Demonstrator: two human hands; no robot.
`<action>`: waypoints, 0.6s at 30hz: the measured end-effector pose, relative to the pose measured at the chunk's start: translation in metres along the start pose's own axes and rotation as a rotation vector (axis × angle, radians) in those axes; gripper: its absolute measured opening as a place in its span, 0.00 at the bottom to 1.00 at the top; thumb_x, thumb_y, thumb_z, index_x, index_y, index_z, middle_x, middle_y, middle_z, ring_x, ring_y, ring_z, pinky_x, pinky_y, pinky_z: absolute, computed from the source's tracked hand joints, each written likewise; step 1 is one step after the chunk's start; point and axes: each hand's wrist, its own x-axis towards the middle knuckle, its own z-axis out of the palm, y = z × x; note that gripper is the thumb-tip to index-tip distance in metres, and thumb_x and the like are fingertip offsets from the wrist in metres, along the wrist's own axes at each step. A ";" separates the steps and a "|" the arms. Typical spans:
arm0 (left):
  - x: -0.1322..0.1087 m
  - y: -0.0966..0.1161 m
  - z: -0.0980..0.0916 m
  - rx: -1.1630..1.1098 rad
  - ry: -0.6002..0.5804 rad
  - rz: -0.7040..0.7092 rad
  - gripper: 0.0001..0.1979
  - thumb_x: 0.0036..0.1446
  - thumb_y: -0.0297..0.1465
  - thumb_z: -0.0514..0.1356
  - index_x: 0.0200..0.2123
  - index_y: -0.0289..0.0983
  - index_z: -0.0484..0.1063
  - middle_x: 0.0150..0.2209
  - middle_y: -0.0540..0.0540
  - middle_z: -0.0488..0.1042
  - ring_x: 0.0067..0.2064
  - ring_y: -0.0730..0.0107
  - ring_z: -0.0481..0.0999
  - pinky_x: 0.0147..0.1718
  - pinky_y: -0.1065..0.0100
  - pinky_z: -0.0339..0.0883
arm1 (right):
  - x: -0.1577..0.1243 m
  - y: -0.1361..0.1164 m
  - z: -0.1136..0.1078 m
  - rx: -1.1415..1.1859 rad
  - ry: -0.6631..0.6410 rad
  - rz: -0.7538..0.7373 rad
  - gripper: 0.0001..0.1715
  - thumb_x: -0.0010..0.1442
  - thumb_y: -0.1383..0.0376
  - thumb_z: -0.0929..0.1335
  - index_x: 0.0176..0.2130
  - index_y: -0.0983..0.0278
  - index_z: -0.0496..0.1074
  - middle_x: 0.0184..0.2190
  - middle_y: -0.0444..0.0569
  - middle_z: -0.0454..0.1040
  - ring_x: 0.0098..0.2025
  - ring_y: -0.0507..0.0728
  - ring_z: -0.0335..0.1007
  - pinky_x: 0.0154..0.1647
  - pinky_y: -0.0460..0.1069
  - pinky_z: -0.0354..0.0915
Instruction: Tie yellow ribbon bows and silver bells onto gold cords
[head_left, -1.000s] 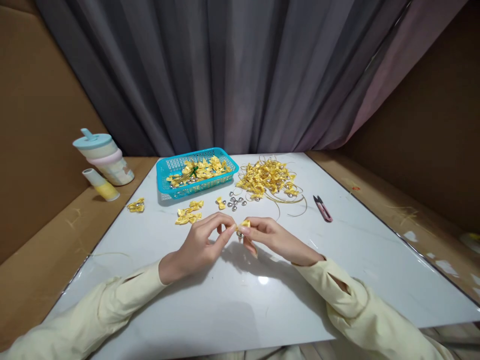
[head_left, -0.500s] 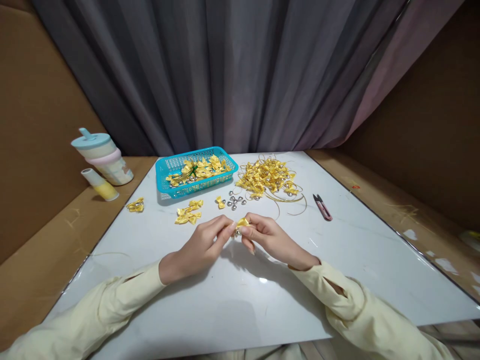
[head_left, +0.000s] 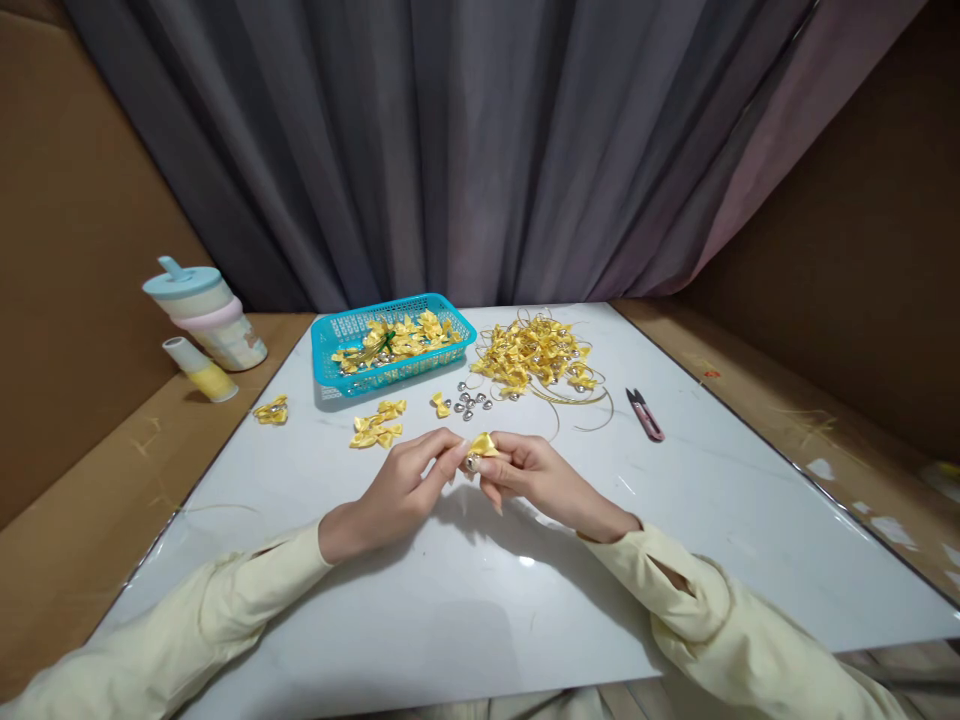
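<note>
A yellow satin bow (head_left: 484, 444) with a small silver bell-like piece (head_left: 472, 463) on its near side is held up between my two hands, above the white table. My right hand (head_left: 525, 470) pinches it from the right, thumb on the front. From the left, my left hand (head_left: 420, 478) closes thumb and forefinger at its edge; the fingertips partly cover it. Just beyond lie several loose silver pieces (head_left: 468, 405), a single yellow bow (head_left: 439, 404) and a small group of yellow bows (head_left: 377, 426).
A turquoise basket (head_left: 319, 365) holds more bows. Beside it is a heap of bows with cords (head_left: 536, 352). Thread snips (head_left: 645, 415) lie right; a bow (head_left: 271, 410) lies left. A tumbler (head_left: 210, 315) and a small bottle (head_left: 201, 370) stand beyond the table's left edge.
The bow has turned slightly between my fingers, so the silver piece shows more fully. My hands have barely shifted; everything on the table is where it was.
</note>
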 end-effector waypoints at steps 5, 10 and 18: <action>0.000 -0.002 0.000 -0.009 -0.017 -0.001 0.12 0.63 0.32 0.47 0.31 0.36 0.66 0.27 0.49 0.67 0.29 0.73 0.67 0.31 0.70 0.60 | -0.001 0.000 0.001 -0.049 0.003 -0.002 0.19 0.56 0.52 0.67 0.30 0.66 0.65 0.16 0.38 0.64 0.19 0.46 0.51 0.20 0.44 0.47; 0.001 -0.001 -0.003 -0.051 -0.057 -0.007 0.13 0.63 0.34 0.48 0.30 0.35 0.67 0.25 0.50 0.67 0.28 0.73 0.66 0.30 0.71 0.60 | -0.002 -0.001 -0.002 -0.091 -0.052 0.023 0.19 0.56 0.53 0.67 0.29 0.66 0.65 0.17 0.38 0.65 0.18 0.45 0.49 0.19 0.44 0.46; 0.002 -0.001 -0.007 -0.233 -0.169 -0.119 0.15 0.62 0.37 0.50 0.29 0.34 0.69 0.22 0.50 0.69 0.24 0.75 0.64 0.26 0.72 0.58 | -0.006 -0.008 -0.018 -0.505 -0.081 -0.164 0.11 0.59 0.65 0.63 0.27 0.66 0.68 0.19 0.40 0.66 0.20 0.46 0.57 0.22 0.42 0.53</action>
